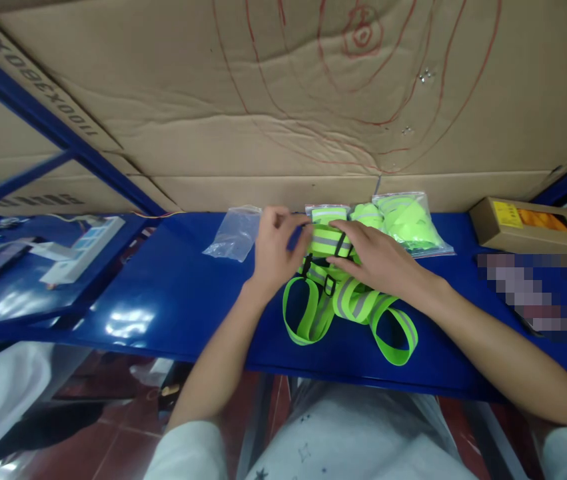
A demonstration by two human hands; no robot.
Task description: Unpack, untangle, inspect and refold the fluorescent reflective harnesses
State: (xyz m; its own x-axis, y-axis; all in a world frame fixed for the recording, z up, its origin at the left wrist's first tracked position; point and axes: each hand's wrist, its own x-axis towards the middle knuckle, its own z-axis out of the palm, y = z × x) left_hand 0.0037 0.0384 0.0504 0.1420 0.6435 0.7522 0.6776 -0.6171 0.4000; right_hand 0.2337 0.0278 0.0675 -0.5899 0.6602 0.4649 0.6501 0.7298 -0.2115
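A neon green reflective strap vest (348, 310) with grey stripes and black buckles lies on the blue table (173, 293), its loops hanging toward the front edge. My left hand (273, 250) pinches the folded upper part of the vest at its left side. My right hand (376, 260) lies flat on top of the vest, fingers pressed down on the folded straps. An empty clear plastic bag (236, 233) lies just left of my left hand.
Several bagged green vests (406, 223) lie behind my hands against the cardboard wall (283, 100). A cardboard box (533, 227) sits at the right. A white power strip (86, 247) and cables rest on a lower blue surface at the left.
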